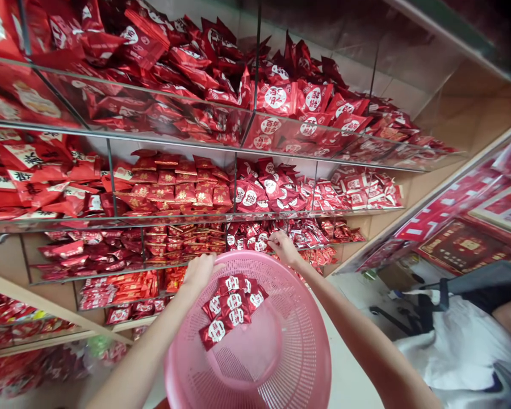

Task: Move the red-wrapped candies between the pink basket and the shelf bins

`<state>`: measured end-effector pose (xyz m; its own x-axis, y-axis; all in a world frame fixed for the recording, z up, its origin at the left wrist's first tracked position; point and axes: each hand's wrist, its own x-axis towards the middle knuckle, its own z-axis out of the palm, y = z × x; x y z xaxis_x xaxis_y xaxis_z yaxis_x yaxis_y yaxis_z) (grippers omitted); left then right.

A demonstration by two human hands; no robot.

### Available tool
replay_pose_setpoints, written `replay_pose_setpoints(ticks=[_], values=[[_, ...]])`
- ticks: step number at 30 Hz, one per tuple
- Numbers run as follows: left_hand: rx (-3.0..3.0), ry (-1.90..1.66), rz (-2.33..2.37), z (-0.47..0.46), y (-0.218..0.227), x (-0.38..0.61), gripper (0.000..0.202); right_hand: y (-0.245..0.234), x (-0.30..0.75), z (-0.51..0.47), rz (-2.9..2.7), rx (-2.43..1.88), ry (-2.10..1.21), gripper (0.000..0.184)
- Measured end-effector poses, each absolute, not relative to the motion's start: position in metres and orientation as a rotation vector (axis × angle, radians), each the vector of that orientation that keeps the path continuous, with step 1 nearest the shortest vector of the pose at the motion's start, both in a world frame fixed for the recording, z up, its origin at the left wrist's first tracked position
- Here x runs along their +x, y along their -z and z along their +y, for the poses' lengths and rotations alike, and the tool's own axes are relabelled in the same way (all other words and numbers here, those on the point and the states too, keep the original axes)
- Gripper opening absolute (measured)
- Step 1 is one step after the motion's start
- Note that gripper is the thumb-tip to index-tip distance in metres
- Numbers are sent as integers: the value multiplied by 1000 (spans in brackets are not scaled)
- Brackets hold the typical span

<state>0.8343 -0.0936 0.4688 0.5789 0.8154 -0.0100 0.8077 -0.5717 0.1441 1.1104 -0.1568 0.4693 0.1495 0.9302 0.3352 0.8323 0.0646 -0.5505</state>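
My left hand [201, 271] grips the far rim of a round pink plastic basket [281, 363] and holds it up in front of the shelves. Several small red candy packets [232, 307] with white round marks lie inside the basket near that hand. My right hand [283, 246] reaches past the basket's rim into a shelf bin of similar red packets [255, 237], fingers curled down among them; what they hold, if anything, is hidden.
Tiered glass-fronted shelves [238, 147] full of red wrapped sweets fill the wall ahead and to the left. A red display [464, 244] runs along the right wall. Another person in white clothing [460, 346] is at the lower right.
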Motion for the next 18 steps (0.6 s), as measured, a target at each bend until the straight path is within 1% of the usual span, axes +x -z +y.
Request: replay_pose_setpoints(ticks=[3, 8, 11, 14, 18], values=[[2679, -95, 1392, -93, -468, 835, 52, -483, 1100, -164, -1563, -1565, -364, 14], [2644, -72, 1390, -95, -469, 834, 48, -503, 1078, -181, -1026, -1293, -722, 25], [2641, -75, 1394, -95, -470, 834, 48, -498, 1065, -188, -749, -1202, -1020, 29], [2636, -82, 1421, -95, -468, 835, 51, -485, 1050, -194, -566, -1139, -1305, 27], [2659, -91, 1421, -94, -465, 835, 51, -476, 1034, -204, -579, -1099, -1532, 26]])
